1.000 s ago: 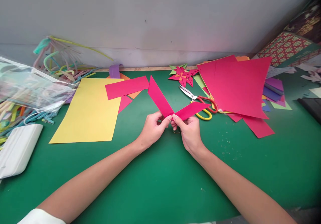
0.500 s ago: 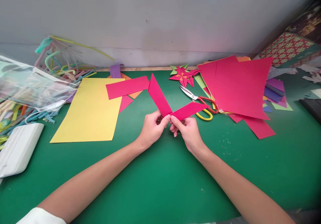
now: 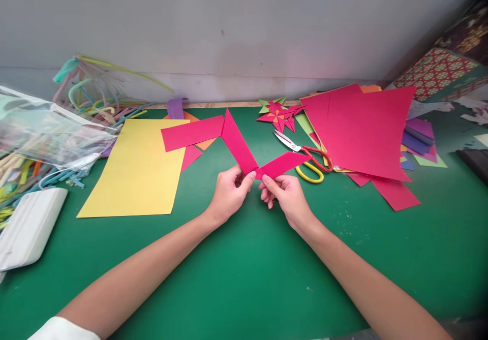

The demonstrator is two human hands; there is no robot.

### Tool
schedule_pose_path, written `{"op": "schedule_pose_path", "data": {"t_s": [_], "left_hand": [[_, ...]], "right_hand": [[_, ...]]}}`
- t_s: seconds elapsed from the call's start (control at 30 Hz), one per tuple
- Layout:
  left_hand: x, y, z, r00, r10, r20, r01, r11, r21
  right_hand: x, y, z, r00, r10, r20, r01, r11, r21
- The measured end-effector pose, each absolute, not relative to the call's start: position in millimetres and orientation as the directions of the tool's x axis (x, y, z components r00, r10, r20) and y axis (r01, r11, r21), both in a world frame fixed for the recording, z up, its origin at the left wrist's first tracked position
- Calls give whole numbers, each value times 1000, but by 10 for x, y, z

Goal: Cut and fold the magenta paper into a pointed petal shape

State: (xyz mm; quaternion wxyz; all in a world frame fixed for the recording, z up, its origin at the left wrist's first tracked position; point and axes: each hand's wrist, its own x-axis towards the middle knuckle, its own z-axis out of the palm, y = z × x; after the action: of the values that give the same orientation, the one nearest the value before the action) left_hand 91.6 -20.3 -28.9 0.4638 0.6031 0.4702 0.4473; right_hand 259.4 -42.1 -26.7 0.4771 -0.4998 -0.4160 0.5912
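Note:
A pink paper strip (image 3: 244,149) folded into a V is held up over the green mat (image 3: 244,269). My left hand (image 3: 229,193) pinches it at the fold from the left. My right hand (image 3: 286,196) pinches the right arm of the strip just beside the fold. Both hands hover a little above the mat. One arm of the strip points up and to the left, the other out to the right.
A yellow sheet (image 3: 137,167) and a pink rectangle (image 3: 192,132) lie to the left. Scissors (image 3: 305,154), a folded paper star (image 3: 278,115) and a pile of pink sheets (image 3: 362,131) are to the right. A plastic bag of straws (image 3: 46,131) and a white case (image 3: 28,225) sit far left.
The folded strip and both hands have shifted slightly left and up. The V has opened wider, its right arm lying flatter.

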Motion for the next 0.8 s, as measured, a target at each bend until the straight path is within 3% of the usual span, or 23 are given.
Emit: {"op": "schedule_pose_path", "data": {"t_s": [0.43, 0.8], "left_hand": [[932, -204, -279, 189, 982, 18, 49, -28, 998], [945, -241, -310, 205, 974, 93, 139, -123, 983]], "right_hand": [[2591, -429, -234, -71, 975, -213, -215, -223, -951], [2547, -432, -282, 8, 988, -156, -164, -153, -975]]}}
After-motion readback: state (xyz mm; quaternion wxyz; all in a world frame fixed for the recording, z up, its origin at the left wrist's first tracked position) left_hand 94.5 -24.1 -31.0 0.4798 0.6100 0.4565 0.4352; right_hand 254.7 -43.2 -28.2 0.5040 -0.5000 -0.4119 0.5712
